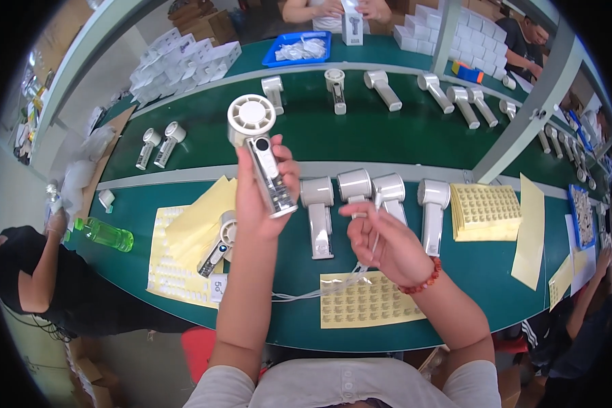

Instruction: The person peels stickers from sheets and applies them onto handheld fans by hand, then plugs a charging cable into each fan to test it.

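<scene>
My left hand (257, 194) is wrapped round the handle of a white handheld fan (251, 117). The fan is raised above the table, its round vented head up and the inner parts showing through its clear handle. My right hand (396, 250) has a thin white cable (377, 234) between its fingers, and the small plug at the cable's end points up. Several white fans (317, 214) lie beyond and around my right hand, partly covered by it. One more fan (217, 251) with a see-through handle rests left of my left forearm.
Sticker sheets (370, 309) lie near the front edge, with a thicker stack (486, 211) at right. A green bottle (105, 233) lies at left. More fans (385, 92) sit on a green belt beyond. Across it, a person holds a white box (352, 24) near a blue tray (297, 49).
</scene>
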The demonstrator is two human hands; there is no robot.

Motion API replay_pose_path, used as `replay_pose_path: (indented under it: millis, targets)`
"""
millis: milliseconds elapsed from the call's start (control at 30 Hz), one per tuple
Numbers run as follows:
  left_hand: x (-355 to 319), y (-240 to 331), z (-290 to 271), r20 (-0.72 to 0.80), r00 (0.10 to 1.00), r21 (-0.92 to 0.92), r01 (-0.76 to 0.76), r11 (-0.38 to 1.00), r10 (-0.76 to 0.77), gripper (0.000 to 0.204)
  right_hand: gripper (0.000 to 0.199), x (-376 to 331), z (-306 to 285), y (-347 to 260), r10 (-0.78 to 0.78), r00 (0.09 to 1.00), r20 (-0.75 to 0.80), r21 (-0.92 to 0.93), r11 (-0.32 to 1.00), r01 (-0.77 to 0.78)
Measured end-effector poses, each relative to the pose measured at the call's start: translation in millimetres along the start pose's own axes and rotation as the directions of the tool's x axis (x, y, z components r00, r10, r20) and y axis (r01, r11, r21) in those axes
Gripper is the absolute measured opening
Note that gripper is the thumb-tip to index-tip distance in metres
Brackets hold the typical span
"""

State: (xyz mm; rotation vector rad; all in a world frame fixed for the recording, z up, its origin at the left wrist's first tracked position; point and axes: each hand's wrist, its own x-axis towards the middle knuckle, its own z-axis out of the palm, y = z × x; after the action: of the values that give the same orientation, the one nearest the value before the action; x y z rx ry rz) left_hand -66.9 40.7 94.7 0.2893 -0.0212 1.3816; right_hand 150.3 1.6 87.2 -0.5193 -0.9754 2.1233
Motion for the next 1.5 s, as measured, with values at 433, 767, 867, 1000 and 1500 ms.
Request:
replay_pose_path:
  millis: [433,767,867,1000,1500]
  targets:
    - [39,-50,-31,0.062,0.995,-0.378,0.099,0.920,-0.081,0.031,0.034,24,2,25,0.060,0.998,-0.020,-0.004,0.998,-0.060]
    - [39,-52,-26,0.206,0.972,-0.212,0.158,0.964,-0.114,0.030,0.034,16,20,33,-0.053,0.987,-0.155,0.037,0.998,0.060]
    - [36,-46,-21,0.345,0.921,0.087,0.161,0.983,-0.182,0.035,0.035,12,28,38,-0.044,0.979,-0.201,0.039,0.998,0.053]
    - [32,-45,-15,0.425,0.859,0.085,0.277,0.957,-0.286,0.037,0.035,4,36,45,-0.067,0.984,-0.164,-0.029,0.998,0.063]
    - [30,-46,-5,0.416,0.876,0.061,0.240,0.969,-0.243,0.041,0.036,13,23,25,-0.101,0.995,-0.003,-0.384,0.919,0.092]
